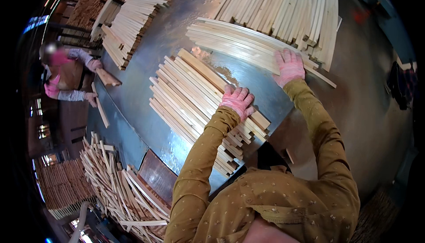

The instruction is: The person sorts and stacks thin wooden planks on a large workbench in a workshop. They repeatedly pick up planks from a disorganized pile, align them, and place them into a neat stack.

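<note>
While the left hand (238, 101) lies flat on the aligned slat row (199, 106) near the metal table's (367, 110) front edge, the right hand (290, 66) presses open-palmed on a looser slat bundle (239, 44) farther in. One row seems sorted; the far pile (283, 6) probably remains

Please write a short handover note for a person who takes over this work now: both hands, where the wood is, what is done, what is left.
Left hand: gloved, flat on the near row of slats.
Right hand: gloved, flat on the fanned bundle of slats farther back.
Both lie on the metal table.
Done: near row lies side by side.
Left: the big pile of slats behind appears unsorted.
</note>
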`<state>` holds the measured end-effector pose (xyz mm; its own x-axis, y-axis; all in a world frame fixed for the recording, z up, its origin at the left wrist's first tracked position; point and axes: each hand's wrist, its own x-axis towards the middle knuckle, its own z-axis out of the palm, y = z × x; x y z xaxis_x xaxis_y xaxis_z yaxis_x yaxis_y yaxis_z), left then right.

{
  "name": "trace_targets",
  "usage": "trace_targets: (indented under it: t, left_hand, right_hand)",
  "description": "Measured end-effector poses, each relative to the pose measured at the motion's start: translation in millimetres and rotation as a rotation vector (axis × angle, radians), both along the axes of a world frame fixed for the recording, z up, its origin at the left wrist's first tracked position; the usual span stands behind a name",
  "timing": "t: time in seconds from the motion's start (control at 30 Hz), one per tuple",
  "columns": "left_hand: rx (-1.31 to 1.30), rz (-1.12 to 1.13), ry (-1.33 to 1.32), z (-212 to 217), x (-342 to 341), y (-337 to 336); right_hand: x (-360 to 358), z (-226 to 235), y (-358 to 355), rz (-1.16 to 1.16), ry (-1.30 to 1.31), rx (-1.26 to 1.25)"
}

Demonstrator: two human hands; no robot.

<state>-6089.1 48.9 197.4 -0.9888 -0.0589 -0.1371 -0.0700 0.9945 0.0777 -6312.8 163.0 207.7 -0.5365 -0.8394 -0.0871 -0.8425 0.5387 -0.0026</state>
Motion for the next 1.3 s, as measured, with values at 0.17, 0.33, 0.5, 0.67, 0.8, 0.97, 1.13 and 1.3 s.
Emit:
trace_targets:
  t: [0.17,0.33,0.5,0.67,0.8,0.97,1.13,1.3]
  left_hand:
    - [0.033,-0.024,-0.127,26,9,-5]
    - [0.111,0.22,0.485,40,71,3]
    - [0.2,1.855,0.613,-47,258,14]
    - [0.456,1.977,0.261,-35,197,48]
    - [0.603,1.91,0.307,-41,180,66]
    - [0.829,1.847,0.537,-72,197,90]
    - [0.845,1.803,0.58,-38,173,77]
    - [0.91,1.91,0.422,-70,184,86]
  right_hand:
    - [87,-68,16,0.258,0.065,-0.475]
    - [167,-60,18,0.209,-0.778,-0.304]
    - [179,-29,6,0.091,-0.768,-0.217]
    - [149,-13,-1,0.164,-0.741,-0.032]
    - [117,-30,20,0.163,-0.687,-0.138]
    - [74,-20,29,0.158,-0.622,-0.03]
    - [46,-29,11,0.121,-0.159,-0.091]
    - [33,-8,-28,-0.048,-0.392,0.281]
